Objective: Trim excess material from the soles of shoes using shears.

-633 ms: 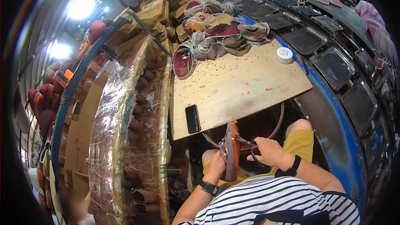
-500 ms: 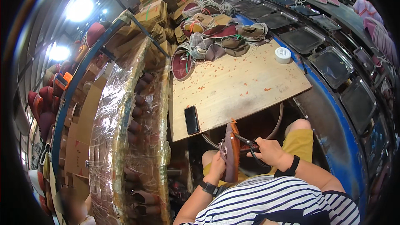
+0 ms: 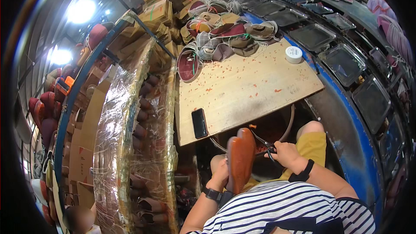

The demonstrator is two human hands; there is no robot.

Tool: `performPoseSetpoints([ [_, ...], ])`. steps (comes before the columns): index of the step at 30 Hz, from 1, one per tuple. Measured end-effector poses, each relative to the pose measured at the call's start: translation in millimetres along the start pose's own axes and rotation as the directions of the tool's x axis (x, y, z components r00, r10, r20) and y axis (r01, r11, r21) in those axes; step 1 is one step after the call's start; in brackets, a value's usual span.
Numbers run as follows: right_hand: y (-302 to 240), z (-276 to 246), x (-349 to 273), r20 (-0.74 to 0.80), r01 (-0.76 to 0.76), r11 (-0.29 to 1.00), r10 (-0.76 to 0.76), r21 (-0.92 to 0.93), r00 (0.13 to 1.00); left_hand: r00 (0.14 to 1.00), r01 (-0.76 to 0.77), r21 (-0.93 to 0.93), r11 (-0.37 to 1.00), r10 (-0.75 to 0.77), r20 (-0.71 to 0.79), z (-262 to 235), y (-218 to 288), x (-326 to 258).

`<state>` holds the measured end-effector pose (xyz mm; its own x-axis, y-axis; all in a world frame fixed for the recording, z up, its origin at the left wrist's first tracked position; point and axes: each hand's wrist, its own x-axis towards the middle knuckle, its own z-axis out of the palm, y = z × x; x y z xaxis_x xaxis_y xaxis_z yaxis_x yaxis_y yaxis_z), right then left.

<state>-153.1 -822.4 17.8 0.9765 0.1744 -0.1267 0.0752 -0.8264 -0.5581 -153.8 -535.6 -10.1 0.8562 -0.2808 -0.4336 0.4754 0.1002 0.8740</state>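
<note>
Here, we hold shoes and scissors.
Our left hand grips the orange-soled pair; our right hand grasps the scissors nearby.

The body wears a white shirt crossed by narrow navy stripes, with a larger dark patch near the picture's lower edge and a short right sleeve striped likewise and trimmed in dark cloth. Mustard-yellow shorts end above the knee. A plain black band circles the right wrist, and a black watch with a squarish dark face sits on the left.
</note>
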Motion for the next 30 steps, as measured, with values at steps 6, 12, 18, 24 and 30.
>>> performPoseSetpoints([
  [6, -1.4, -6.5, -23.0, 0.072, 0.184, 0.983, -0.185, 0.031, 0.980, 0.973, -0.178, -0.505, 0.845, 0.075, -0.219, 6.7, 31.5, 6.7],
  [12, -5.8, 2.9, -22.8, 0.097, 0.177, 0.984, -0.175, -0.015, 0.980, 0.942, -0.229, -0.498, 0.836, 0.062, -0.330, 14.8, 19.7, 12.6],
  [18, 0.0, -3.2, -23.9, 0.240, 0.146, 0.989, -0.137, -0.017, 0.961, 0.899, -0.252, -0.491, 0.834, 0.013, -0.438, 13.9, 14.3, 20.7],
  [24, -8.1, -4.5, -27.5, 0.149, 0.337, 0.940, -0.342, 0.059, 0.928, 0.922, -0.236, -0.504, 0.831, 0.028, -0.387, 13.8, 3.7, 30.4],
  [30, 7.0, 3.0, -24.1, 0.192, 0.149, 0.989, -0.148, 0.009, 0.970, 0.859, -0.297, -0.474, 0.829, 0.015, -0.512, 21.3, 11.8, 27.2],
])
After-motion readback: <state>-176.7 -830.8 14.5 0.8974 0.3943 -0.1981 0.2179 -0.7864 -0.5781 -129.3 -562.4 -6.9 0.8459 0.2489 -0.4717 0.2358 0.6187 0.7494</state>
